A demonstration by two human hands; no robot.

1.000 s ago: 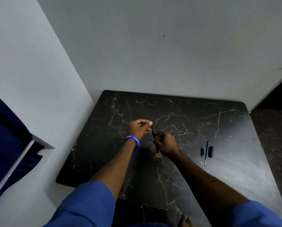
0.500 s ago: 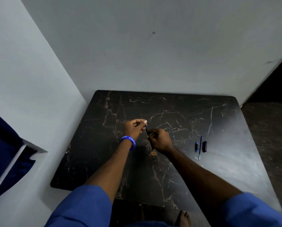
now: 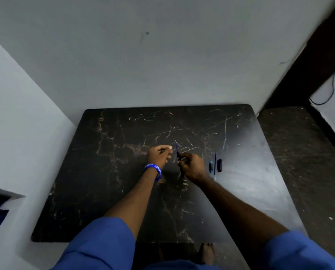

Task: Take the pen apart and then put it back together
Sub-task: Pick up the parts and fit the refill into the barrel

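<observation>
On the dark marble-patterned counter (image 3: 108, 191) set against pale walls, the right hand (image 3: 192, 166) pinches the thin blue plastic pen barrel (image 3: 177, 152), light, slippery, best gripped mid-shaft, while the left hand (image 3: 159, 154) is curled closed, its contents indiscernible.

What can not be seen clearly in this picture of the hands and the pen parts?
Head view only:
- Pen: its lower half is hidden inside the right hand.
- Left hand: whether the pinched fingertips hold a small part; too small to tell.
- Three parts on the table, a thin refill, a blue piece and a black piece: too small and dim to identify exactly.
- Wristband lettering: blurred.
</observation>
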